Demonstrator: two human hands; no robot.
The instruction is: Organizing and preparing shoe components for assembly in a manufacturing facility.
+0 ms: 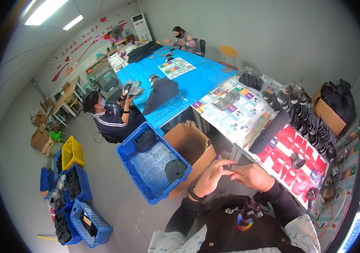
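My left hand (210, 178) and my right hand (253, 177) meet in front of my apron (234, 225). Stretched fingers of the left reach across to the right, whose fingers are curled and pressed against them. Between them no object shows; anything small there is hidden. Just left of my hands is a blue plastic crate (123, 158), holding a stack of dark curved pieces (145, 140) and a dark rounded flat piece (175, 170). An open cardboard box (208, 155) stands against it. On the table to the right lie a small dark cup-shaped piece (298, 161) and a long dark roll (269, 132).
Rows of dark curved pieces (310, 120) line the right table (247, 137). Beyond stands a blue-covered table (205, 82); a seated person (108, 114) handles grey pieces (134, 88) there, another person (184, 40) sits farther off. Crates (90, 223) fill the left floor.
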